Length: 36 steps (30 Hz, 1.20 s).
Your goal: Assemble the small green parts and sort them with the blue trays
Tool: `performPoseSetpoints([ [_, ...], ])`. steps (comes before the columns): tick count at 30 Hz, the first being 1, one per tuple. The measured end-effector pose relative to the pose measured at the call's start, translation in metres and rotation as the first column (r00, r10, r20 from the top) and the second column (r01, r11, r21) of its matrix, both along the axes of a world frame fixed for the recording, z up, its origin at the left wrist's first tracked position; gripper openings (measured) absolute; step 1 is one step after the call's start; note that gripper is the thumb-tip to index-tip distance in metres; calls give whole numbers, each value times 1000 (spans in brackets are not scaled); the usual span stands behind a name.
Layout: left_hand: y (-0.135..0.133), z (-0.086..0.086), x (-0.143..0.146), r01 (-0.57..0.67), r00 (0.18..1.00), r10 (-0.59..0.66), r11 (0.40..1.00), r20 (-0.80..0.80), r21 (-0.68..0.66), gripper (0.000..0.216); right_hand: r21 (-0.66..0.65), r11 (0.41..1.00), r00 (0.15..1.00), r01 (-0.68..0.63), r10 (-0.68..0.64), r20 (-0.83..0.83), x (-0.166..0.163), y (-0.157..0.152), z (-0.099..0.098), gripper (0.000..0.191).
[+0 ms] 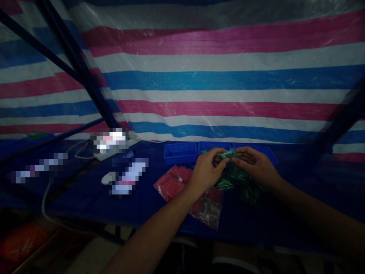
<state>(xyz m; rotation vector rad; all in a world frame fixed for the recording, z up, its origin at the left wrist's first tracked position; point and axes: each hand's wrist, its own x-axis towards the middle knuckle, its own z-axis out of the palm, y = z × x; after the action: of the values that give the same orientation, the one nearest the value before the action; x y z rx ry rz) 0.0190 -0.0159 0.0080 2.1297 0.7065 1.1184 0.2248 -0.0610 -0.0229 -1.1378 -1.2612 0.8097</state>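
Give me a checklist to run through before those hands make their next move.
1. Grip on the green packet: ok, fingers of both the left hand and the right hand are on it.
2. Other green packets within reach: ok, they lie just below the hands.
3. Red packets in full view: not ok, the left forearm crosses in front.
4. Blue trays lined up: ok, three stand in a row beyond the packets.
5. Contents of the right tray: cannot tell, the right hand hides much of it.
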Motion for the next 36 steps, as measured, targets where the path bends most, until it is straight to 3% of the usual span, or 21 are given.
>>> performPoseSetpoints([
  [11,0,1,1,10,1000,-10,999,19,-41,30,-8,1000,1000,-3,3,-25,-3,-2,4,43],
  [17,0,2,1,-78,997,77,997,22,4,28,19,996,995,86,-85,-41,1,1,3,40],
  [21,-2,1,1,13,1000,-13,999,-10,-29,38,41,989,989,145,-144,-39,4,3,1,39],
  [25,-5,3,1,103,995,-103,994,5,-33,52,80,994,990,80,-89,106,4,1,0,33],
  [30,-8,9,-1,74,997,-74,997,-3,13,32,234,972,951,3,-75,299,2,-1,4,18],
  [36,-8,9,-1,12,995,-10,1000,95,-22,27,235,972,968,-17,-44,248,0,-1,9,19],
])
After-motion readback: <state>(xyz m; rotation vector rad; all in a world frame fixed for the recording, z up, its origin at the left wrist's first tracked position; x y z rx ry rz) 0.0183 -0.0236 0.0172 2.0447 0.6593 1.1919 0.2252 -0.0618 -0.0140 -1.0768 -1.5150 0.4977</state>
